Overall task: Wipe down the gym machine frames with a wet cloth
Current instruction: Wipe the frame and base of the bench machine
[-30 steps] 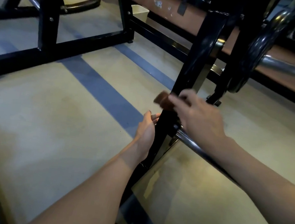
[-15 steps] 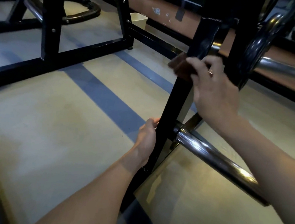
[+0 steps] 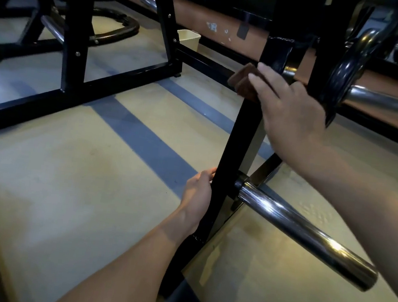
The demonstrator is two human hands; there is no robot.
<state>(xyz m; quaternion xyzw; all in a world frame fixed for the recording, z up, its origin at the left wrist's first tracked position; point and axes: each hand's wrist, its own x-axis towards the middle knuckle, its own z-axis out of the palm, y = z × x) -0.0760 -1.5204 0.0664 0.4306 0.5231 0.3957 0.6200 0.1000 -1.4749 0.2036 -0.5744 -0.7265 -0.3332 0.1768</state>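
A black upright post of the gym machine frame stands in the middle of the head view. My right hand holds a dark brown cloth wrapped against the post, high up near its top bracket. My left hand grips the same post lower down, level with a chrome peg that sticks out to the right. The left hand's fingers are hidden behind the post.
Another black frame with floor rails stands at the left. A chrome bar with a black weight plate hangs at the upper right. A small beige bin sits by the far wall. Beige floor with blue stripes lies between the frames.
My right hand has slid the cloth up the post, from just above the chrome peg to near the top bracket. The left hand has kept its grip low on the post.
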